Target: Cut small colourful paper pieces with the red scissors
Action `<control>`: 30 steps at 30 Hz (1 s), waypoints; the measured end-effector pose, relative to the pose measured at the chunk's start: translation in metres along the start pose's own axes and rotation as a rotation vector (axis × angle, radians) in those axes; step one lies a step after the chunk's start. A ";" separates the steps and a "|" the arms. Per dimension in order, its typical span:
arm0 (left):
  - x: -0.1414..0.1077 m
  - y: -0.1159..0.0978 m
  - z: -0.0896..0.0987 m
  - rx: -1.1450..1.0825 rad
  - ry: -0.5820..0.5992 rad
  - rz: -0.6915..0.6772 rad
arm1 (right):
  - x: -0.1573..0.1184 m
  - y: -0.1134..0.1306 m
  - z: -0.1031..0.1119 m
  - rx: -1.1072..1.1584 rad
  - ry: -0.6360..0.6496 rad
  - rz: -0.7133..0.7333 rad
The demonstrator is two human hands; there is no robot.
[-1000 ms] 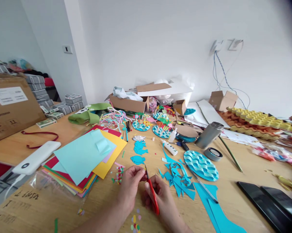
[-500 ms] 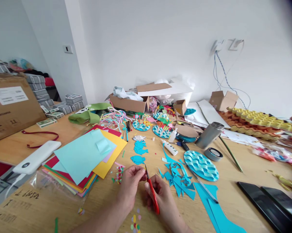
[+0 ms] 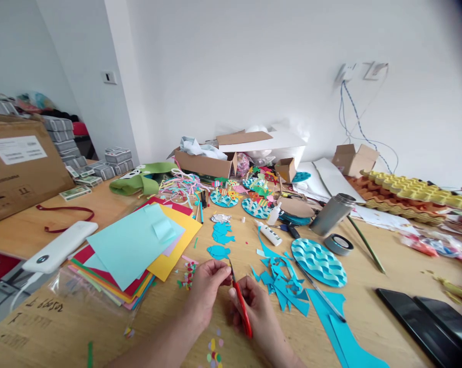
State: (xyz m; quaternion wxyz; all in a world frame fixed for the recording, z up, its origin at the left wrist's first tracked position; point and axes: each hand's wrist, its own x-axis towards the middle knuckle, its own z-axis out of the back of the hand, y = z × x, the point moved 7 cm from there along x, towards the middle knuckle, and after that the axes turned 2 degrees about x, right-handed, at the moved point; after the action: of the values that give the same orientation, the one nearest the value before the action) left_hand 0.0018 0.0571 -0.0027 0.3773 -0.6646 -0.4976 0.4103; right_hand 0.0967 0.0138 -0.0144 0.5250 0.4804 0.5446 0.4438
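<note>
My right hand [image 3: 251, 305] is closed around the red handles of a pair of scissors [image 3: 242, 308], whose dark blades point away from me. Beside it, my left hand [image 3: 211, 283] pinches something too small to make out, right at the blades. Just beyond my hands lies a blue paper fish [image 3: 218, 252], with more blue fish [image 3: 223, 234] behind it. Blue paper scraps [image 3: 282, 281] are heaped to the right of the scissors. Small coloured paper dots [image 3: 214, 356] lie on the table in front of my wrists.
Coloured paper sheets [image 3: 129, 250] and a white power bank [image 3: 61, 247] lie at left. To the right are a wavy blue disc [image 3: 318, 261], a glue bottle [image 3: 269, 233], tape [image 3: 338, 244], a metal flask [image 3: 333, 213] and dark phones [image 3: 415, 324]. Boxes stand at the back.
</note>
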 end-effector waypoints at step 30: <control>0.001 0.007 0.000 -0.074 0.032 0.067 | 0.002 -0.001 0.001 -0.009 0.016 -0.003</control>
State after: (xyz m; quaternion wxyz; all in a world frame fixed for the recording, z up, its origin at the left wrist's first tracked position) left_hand 0.0041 0.0569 -0.0091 0.3466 -0.7008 -0.4839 0.3933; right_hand 0.0981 0.0155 -0.0153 0.5235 0.4738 0.5475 0.4491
